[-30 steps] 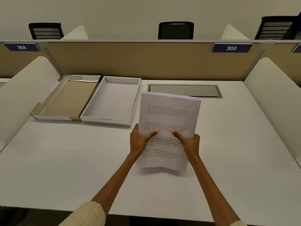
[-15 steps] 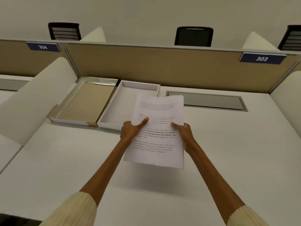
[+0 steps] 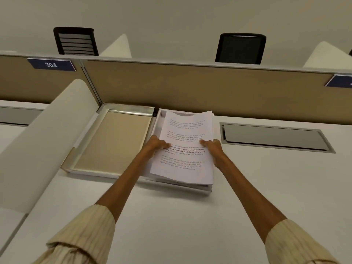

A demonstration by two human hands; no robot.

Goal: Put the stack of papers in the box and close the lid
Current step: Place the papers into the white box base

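Observation:
A stack of printed white papers (image 3: 185, 149) hangs over the shallow white box (image 3: 206, 188) at the back of the desk, covering most of it. My left hand (image 3: 157, 144) grips the stack's left edge and my right hand (image 3: 213, 146) grips its right edge, thumbs on top. The stack's near end sits just above the box's front wall; whether it touches the box floor is hidden. The box's lid (image 3: 112, 141), tan inside with a silvery rim, lies open and flat to the left of the box.
A tan partition (image 3: 200, 86) runs along the back of the white desk (image 3: 171, 225). A grey cable hatch (image 3: 274, 138) is set in the desk right of the box. A cream side divider (image 3: 38, 138) rises on the left. Two black chairs stand beyond the partition.
Both hands have carried the stack forward and to the left, from above the desk's middle to over the box, and lowered it toward the box.

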